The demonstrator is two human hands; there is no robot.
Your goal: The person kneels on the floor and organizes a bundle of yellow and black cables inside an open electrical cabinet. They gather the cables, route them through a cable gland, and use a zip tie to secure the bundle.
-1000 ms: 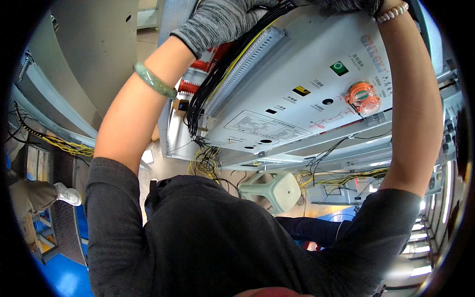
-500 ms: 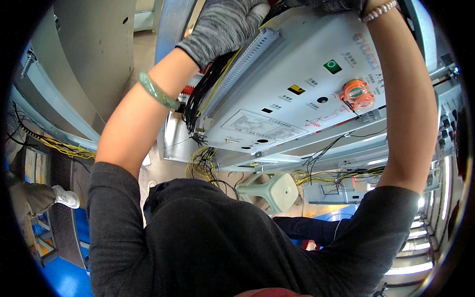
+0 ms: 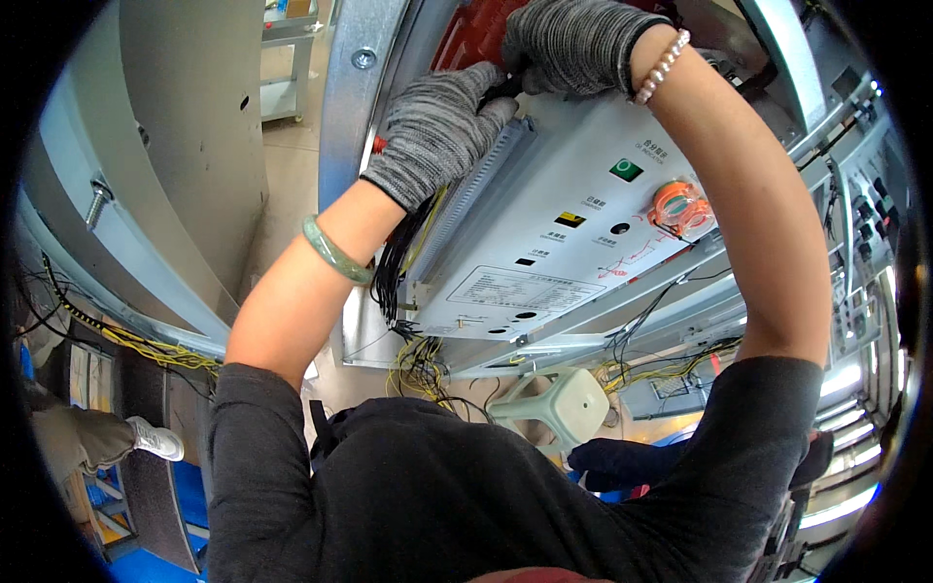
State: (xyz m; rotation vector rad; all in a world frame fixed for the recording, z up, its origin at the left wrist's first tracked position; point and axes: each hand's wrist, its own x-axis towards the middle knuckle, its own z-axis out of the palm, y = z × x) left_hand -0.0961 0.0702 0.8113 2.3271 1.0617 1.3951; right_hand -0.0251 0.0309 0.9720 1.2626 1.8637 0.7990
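Observation:
Both hands wear grey knitted gloves and meet at the top end of a white equipment panel (image 3: pixel 457 316). My left hand (image 3: pixel 439 124) is closed, thumb and fingers pinching dark strands that look like black wires (image 3: pixel 503 89). Curled over the same spot, my right hand (image 3: pixel 583 47) has its fingertips closed on them too; the fingers partly hide what is held. A slotted grey wire duct (image 3: pixel 484 177) runs down the panel's left edge, with a bundle of black wires (image 3: pixel 391 277) and a yellow one beside it.
Behind the hands is a red part (image 3: pixel 471 39). The panel carries a green indicator (image 3: pixel 627 169) and an orange-rimmed covered knob (image 3: pixel 680 206). Loose wires (image 3: pixel 418 364) hang below, near a pale green stool (image 3: pixel 564 403). A metal cabinet frame (image 3: pixel 355 107) stands left; another person's shoe (image 3: pixel 157 439) shows.
The view has shifted, so the panel sits lower. My right hand has come left and down beside my left hand, and both are now fully in view at the wires.

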